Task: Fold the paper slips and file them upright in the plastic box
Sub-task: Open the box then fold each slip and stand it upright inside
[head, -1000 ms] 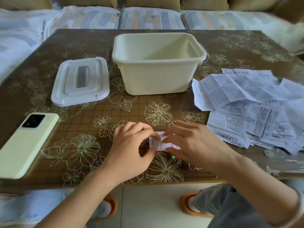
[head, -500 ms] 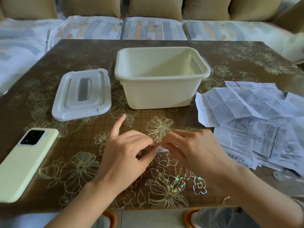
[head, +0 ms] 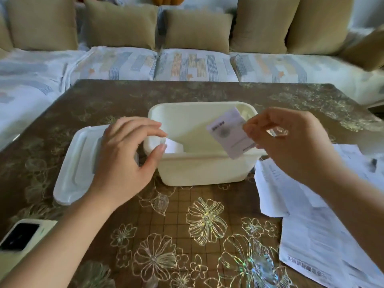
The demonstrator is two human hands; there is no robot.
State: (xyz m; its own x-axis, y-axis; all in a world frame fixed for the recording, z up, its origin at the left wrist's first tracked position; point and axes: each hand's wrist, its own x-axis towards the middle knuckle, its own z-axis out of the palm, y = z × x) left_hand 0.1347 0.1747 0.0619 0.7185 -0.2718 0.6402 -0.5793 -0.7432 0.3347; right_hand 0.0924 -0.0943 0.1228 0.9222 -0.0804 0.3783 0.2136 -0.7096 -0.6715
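As the right hand [head: 291,142] pinches it, the rectangular paper slip [head: 229,134] tilts.

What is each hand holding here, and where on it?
The right hand pinches a printed slip by its right edge, above the plastic box. The left hand touches a small folded slip at its left end; whether it pinches it cannot be told.

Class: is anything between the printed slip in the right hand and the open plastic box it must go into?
Nothing visible. The right hand pinches the printed slip over the open plastic box; the lid lies to its left. The left hand and a white slip are at the left rim, apart.
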